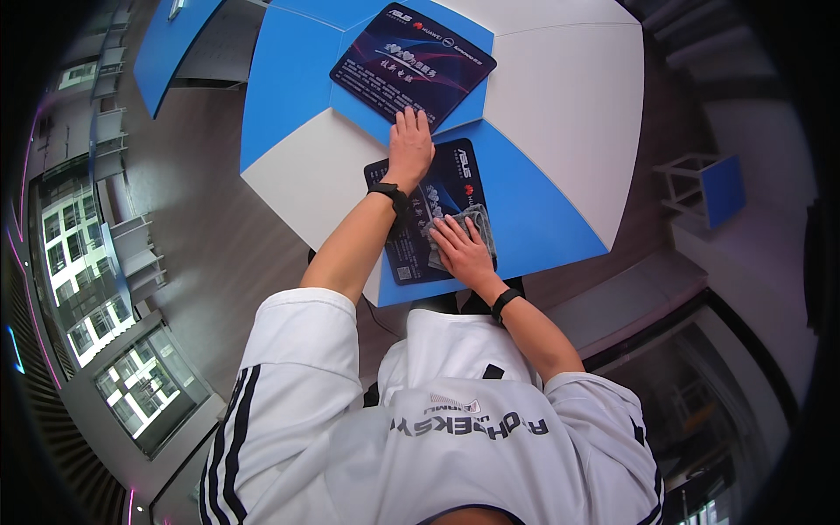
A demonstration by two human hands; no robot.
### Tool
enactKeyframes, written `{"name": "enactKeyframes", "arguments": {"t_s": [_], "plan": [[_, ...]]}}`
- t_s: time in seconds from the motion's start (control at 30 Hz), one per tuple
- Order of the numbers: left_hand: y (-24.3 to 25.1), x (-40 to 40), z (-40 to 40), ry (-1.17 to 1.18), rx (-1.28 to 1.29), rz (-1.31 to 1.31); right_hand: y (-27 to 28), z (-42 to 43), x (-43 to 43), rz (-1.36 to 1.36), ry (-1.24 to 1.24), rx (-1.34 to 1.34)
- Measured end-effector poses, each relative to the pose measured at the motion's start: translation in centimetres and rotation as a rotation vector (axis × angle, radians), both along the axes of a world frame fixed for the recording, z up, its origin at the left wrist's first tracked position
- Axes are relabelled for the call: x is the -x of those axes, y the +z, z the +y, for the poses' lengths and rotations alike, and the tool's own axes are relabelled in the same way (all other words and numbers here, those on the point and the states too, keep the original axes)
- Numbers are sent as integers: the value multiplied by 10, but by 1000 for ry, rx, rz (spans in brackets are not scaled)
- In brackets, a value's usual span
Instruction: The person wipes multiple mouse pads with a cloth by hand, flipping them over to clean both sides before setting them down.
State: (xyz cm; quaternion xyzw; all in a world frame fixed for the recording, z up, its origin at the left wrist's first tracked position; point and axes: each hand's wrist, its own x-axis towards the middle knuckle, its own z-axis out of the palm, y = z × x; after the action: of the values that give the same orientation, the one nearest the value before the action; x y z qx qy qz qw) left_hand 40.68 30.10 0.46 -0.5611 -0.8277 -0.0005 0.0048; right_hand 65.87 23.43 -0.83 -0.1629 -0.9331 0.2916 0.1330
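Two dark printed mouse pads lie on a blue and white table. My left hand (411, 148) rests with its fingertips on the lower edge of the far mouse pad (413, 62), its palm and wrist over the gap and the top of the near one. On the near mouse pad (401, 243) lies a folded grey cloth (484, 226), close to the pad's right side. My right hand (464, 252) presses flat on this cloth, fingers spread a little and pointing up and left. Each wrist wears a black band.
The tabletop (564, 131) is made of blue and white panels with seams between them. Its near edge is just in front of my body. A blue-topped stool (722, 190) stands at the right, another blue table (174, 49) at the upper left.
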Motion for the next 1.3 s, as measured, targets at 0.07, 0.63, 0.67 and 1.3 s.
{"name": "enactKeyframes", "arguments": {"t_s": [0.07, 0.63, 0.67, 1.3], "plan": [[-2, 9, 10, -4, 9, -56, -4, 9, -1, 10, -39, 11], [201, 116, 73, 243, -387, -332, -9, 54, -13, 40, -334, -27], [206, 125, 72, 255, -456, -332, -7, 57, -13, 72, -344, -30], [17, 2, -82, 1127, -776, -1976, 19, 214, 35, 772, -209, 2072]]}}
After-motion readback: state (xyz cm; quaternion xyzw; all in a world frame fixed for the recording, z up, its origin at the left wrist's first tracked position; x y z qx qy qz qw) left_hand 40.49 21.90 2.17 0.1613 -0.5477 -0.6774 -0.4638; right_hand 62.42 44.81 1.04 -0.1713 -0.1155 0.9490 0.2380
